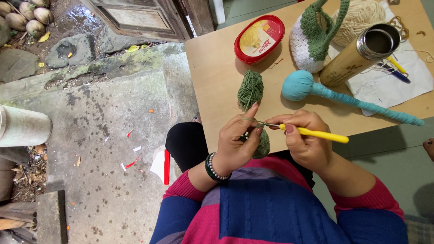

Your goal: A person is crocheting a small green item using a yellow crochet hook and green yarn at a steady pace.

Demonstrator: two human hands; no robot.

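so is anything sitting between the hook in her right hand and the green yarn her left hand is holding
Nothing visible does. The right hand holds the yellow crochet hook, whose metal tip already reaches the green yarn pinched by the left hand. The green skein and teal stick lie farther up the table, off that line.

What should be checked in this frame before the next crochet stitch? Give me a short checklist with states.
1. Right hand grips the yellow-handled crochet hook: ok.
2. Left hand pinches the green yarn strand at the hook tip: ok.
3. Small green crocheted piece held under the left hand: ok, mostly hidden.
4. Green yarn skein lies free on the wooden table: ok.
5. Loop seated on the hook tip: cannot tell, too small.
6. Open metal flask lies clear of the hands: ok.
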